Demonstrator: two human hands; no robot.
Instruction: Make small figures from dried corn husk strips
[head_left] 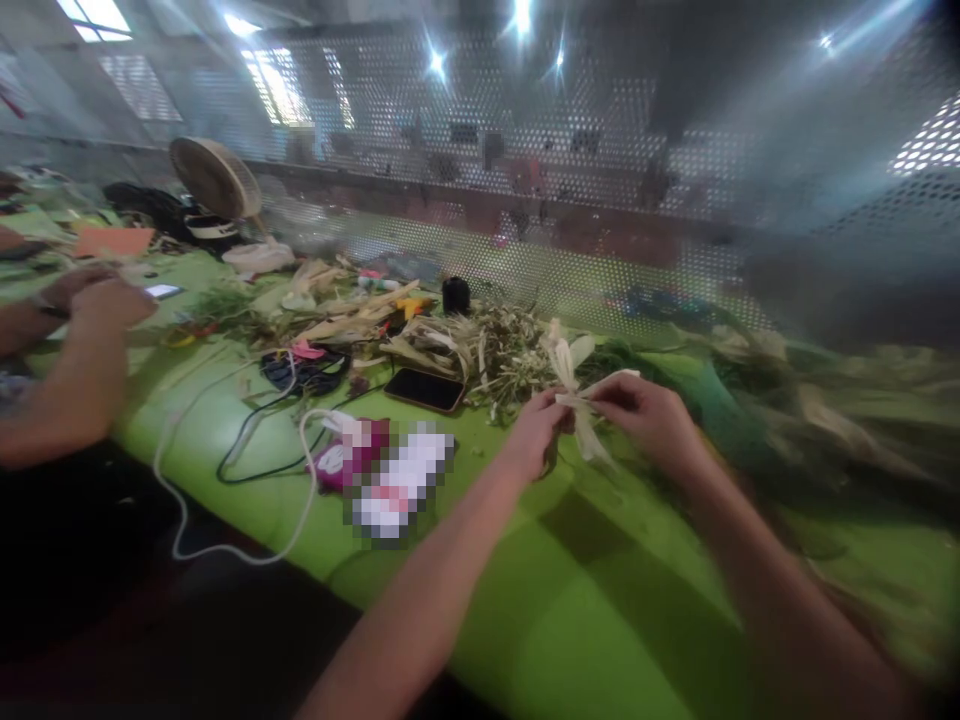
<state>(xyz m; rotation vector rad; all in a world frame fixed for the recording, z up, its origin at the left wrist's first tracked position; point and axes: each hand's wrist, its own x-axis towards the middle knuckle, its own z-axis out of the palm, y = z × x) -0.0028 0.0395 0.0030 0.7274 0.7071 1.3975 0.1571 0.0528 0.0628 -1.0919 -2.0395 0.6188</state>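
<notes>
Pale dried husk strips (566, 362), folded into a bow-like or flower-like bundle, are held above the green table (487, 580). My left hand (534, 435) is closed around the bundle's middle from the left, its fingertips partly hidden. On the other side, my right hand (656, 412) pinches a strip of the same husk between thumb and fingers. Loose ends stick up above my hands, and one tail (592, 442) hangs down between them. Just behind lies a heap of dry husk pieces and stalks (510, 350).
A dark phone (424, 390), a purple packet (352, 450) and a blurred-out white item (405, 485) lie left of my hands. A white cable (176, 500) loops at the table edge. Another person's hands (105, 295) are far left, near a fan (214, 180). Green netting (727, 410) lies right.
</notes>
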